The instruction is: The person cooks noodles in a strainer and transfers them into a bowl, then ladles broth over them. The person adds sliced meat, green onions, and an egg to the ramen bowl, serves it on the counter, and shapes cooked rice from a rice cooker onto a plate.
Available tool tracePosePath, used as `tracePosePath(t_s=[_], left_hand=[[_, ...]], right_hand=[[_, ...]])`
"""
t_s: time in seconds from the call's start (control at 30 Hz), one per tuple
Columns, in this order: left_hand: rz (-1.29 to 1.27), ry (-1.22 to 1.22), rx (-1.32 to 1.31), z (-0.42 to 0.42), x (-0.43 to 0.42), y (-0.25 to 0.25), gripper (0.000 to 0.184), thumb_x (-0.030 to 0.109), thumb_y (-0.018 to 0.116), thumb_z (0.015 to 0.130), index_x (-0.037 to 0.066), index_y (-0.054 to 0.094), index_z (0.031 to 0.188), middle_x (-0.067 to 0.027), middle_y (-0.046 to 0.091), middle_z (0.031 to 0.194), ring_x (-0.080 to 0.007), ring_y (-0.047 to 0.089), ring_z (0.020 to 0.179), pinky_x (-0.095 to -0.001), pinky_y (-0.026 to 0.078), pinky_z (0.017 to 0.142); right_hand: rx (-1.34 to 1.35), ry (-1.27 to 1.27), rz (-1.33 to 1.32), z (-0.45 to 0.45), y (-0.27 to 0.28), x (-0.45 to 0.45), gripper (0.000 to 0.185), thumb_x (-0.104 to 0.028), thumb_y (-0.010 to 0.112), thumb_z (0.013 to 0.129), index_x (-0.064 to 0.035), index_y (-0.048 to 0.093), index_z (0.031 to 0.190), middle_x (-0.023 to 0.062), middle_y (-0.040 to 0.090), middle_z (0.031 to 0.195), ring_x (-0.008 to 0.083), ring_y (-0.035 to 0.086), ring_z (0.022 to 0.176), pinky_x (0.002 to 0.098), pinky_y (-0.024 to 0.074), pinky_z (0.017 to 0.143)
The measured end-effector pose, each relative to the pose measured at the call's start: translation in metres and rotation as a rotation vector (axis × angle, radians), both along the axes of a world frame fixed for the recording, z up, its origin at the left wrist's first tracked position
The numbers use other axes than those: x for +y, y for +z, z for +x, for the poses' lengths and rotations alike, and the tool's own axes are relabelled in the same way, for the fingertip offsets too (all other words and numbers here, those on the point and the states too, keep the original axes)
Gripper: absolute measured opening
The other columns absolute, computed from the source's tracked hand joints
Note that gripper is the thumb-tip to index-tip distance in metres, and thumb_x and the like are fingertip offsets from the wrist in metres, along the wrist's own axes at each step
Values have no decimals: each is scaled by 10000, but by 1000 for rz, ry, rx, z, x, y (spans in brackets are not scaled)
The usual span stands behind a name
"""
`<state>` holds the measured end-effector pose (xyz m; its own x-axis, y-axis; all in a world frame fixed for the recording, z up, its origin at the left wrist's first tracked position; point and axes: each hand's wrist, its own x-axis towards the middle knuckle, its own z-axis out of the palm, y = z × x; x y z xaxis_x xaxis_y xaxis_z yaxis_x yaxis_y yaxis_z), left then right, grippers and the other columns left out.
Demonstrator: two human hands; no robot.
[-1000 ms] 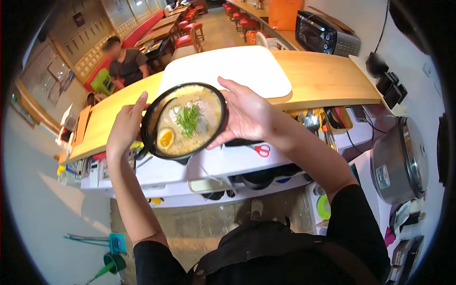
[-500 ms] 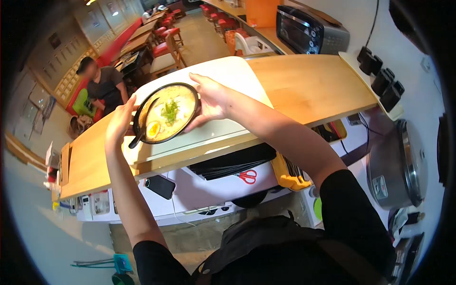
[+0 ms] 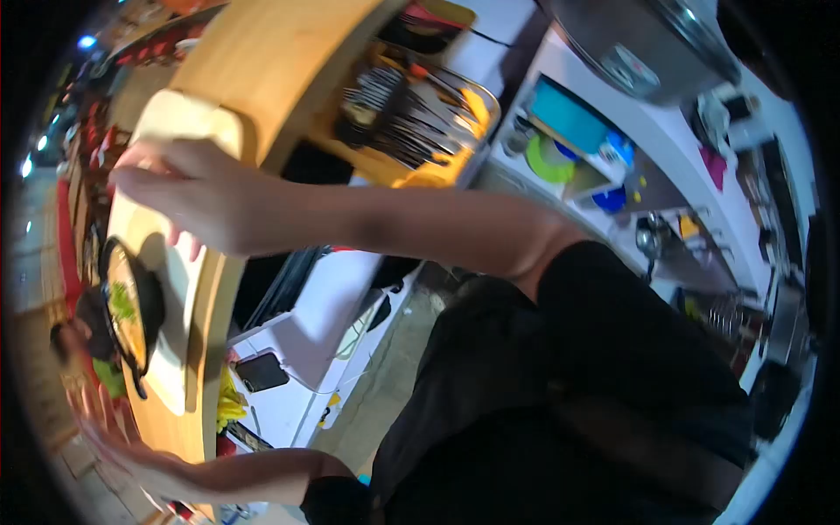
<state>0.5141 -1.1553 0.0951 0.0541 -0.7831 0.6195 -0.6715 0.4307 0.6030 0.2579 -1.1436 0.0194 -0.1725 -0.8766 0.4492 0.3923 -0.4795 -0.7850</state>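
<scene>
A black bowl of noodle soup (image 3: 125,308) topped with chopped green onion rests on a pale board (image 3: 179,289) on the counter, seen from the side. The dark handle of a spoon (image 3: 139,383) sticks out at its lower edge. My right hand (image 3: 188,192) hovers over the board above the bowl in view, apart from it. It is blurred, its fingers loosely bent and apart, with nothing visible in them. Below the bowl in view, my left hand (image 3: 105,429) is off it, fingers spread and holding nothing.
Under the wooden counter (image 3: 289,61) are a cutlery holder (image 3: 420,114) and a phone (image 3: 261,372) on a white shelf. A large metal pot (image 3: 643,44) stands at the upper right. Behind the bowl, a person (image 3: 92,319) is partly hidden.
Both hands have let go of the bowl, which now stands on the board. My right hand has lifted away and my left has drawn off. The whole view has turned.
</scene>
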Motion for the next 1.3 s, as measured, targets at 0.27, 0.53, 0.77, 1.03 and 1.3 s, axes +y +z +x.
tracePosePath(t_s=[0.27, 0.53, 0.77, 1.03, 1.3], left_hand=[[530, -1134, -128, -200, 150, -229, 210, 7, 557, 792, 51, 633, 982, -110, 615, 907, -253, 600, 826, -318, 477, 683], [126, -826, -610, -320, 139, -467, 234, 43, 533, 781, 27, 591, 1007, -136, 572, 1099, -294, 560, 997, -373, 460, 848], [636, -283, -1167, -344, 79, -548, 586, 376, 431, 906, 131, 269, 1413, -73, 352, 1421, -315, 278, 1325, -607, 217, 1026], [284, -688, -786, -460, 95, -525, 486, 124, 586, 736, 30, 505, 1206, -185, 567, 1111, -350, 515, 1062, -430, 409, 899], [392, -275, -1171, -517, 33, -607, 556, 224, 426, 891, 84, 254, 1400, -82, 357, 1390, -256, 327, 1282, -478, 354, 978]], right_hand=[[618, -982, 818, -73, -291, 288, 337, -77, 547, 822, -50, 501, 1154, 179, 489, 1096, 337, 524, 936, 420, 441, 813], [507, -214, 2174, -22, -438, 684, 435, -261, 567, 836, -15, 522, 1192, 200, 604, 1075, 313, 560, 1037, 415, 422, 916], [222, -618, 1887, -77, -494, 842, 286, -264, 572, 846, -28, 600, 1005, 98, 640, 784, 182, 619, 746, 344, 475, 631], [239, -727, 1692, -315, -367, 679, 298, -199, 537, 870, -48, 553, 1126, 101, 614, 870, 156, 596, 718, 299, 478, 636], [456, -596, 1669, -287, -342, 671, 292, -173, 532, 868, -23, 551, 1118, 155, 608, 885, 246, 593, 783, 344, 471, 711]])
